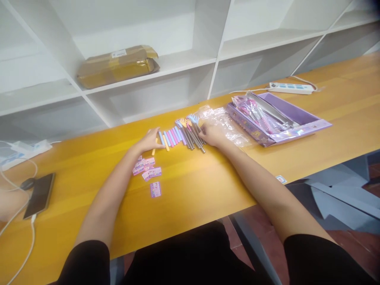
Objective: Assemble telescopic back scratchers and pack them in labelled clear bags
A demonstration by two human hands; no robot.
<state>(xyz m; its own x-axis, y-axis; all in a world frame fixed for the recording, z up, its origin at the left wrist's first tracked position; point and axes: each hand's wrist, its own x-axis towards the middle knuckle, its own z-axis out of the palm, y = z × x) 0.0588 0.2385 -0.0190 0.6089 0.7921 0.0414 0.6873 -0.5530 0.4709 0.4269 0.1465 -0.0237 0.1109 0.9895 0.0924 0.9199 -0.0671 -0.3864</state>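
Observation:
A row of pastel sticks (173, 137) in blue, pink, purple and yellow lies on the wooden table. My left hand (150, 141) is at the row's left end, thumb and fingers apart around the outermost sticks. Right of the row lies a bunch of metal rods (192, 136) with small blue, orange and pink hand-shaped ends. My right hand (210, 134) touches the right side of this bunch with its fingers curled; what they hold, if anything, is hidden. Small pink and purple cards (155, 189) lie below my left hand.
Clear plastic wrap (225, 122) and an open purple box (299, 132) with packaged items lie at the right. Behind are a power strip (291, 88) and white shelves (178, 73) holding a taped parcel (118, 66). A phone (40, 196) with cables is at left.

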